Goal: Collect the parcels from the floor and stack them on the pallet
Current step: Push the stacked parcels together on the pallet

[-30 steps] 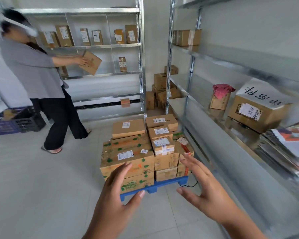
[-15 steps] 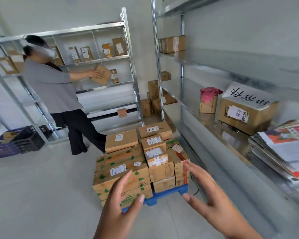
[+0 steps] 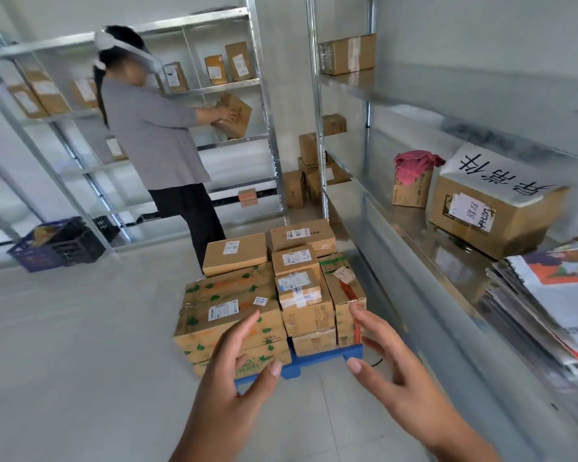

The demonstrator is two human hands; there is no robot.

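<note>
While both hands hover with fingers spread, parcels fill the pallet.

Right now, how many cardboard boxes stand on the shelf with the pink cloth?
2: a small cardboard box under the pink cloth, and a larger cardboard box with handwritten paper beside it. Others may be hidden.

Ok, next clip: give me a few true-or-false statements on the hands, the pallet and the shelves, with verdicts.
1. Both the left hand and the right hand are empty. True.
2. The pallet is red. False: it is blue.
3. Parcels are stacked on the pallet. True.
4. The pink cloth lies on the floor. False: it sits on a small box on the right-hand shelf.
5. Another person holds a box at the far shelf. True.
</note>
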